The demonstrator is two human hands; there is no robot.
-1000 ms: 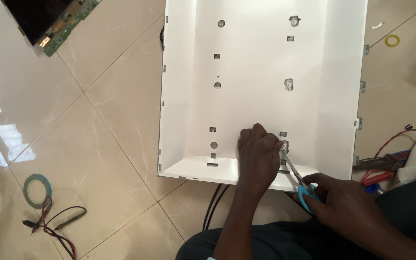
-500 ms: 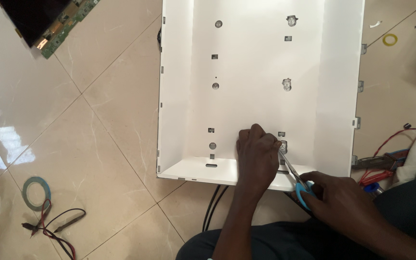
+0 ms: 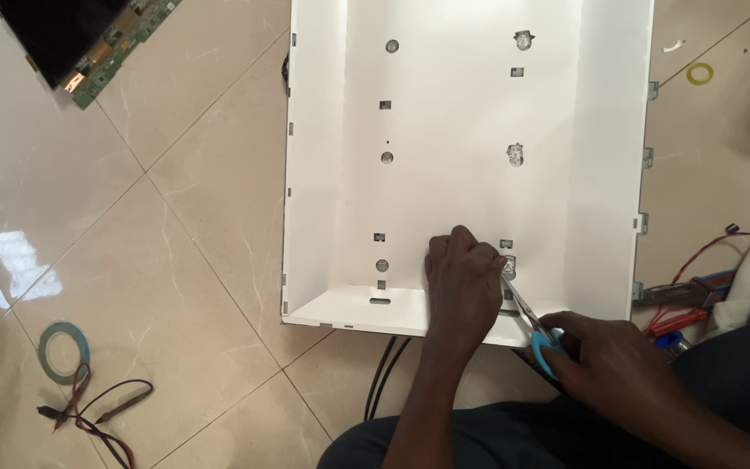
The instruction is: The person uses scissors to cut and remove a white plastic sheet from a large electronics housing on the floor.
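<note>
left hand (image 3: 464, 276) fisted on white panel (image 3: 444, 130), right hand (image 3: 605, 352) gripping blue-handled scissors (image 3: 531, 323)

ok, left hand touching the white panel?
Touching. The head view shows the left hand pressed flat on the white panel, fingers curled beside the scissors' tip, with no gap under the palm.

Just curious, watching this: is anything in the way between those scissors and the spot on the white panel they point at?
Nothing visible. The scissors in the right hand reach the panel fitting beside the left hand, whose fingers cover the spot partly.
</note>
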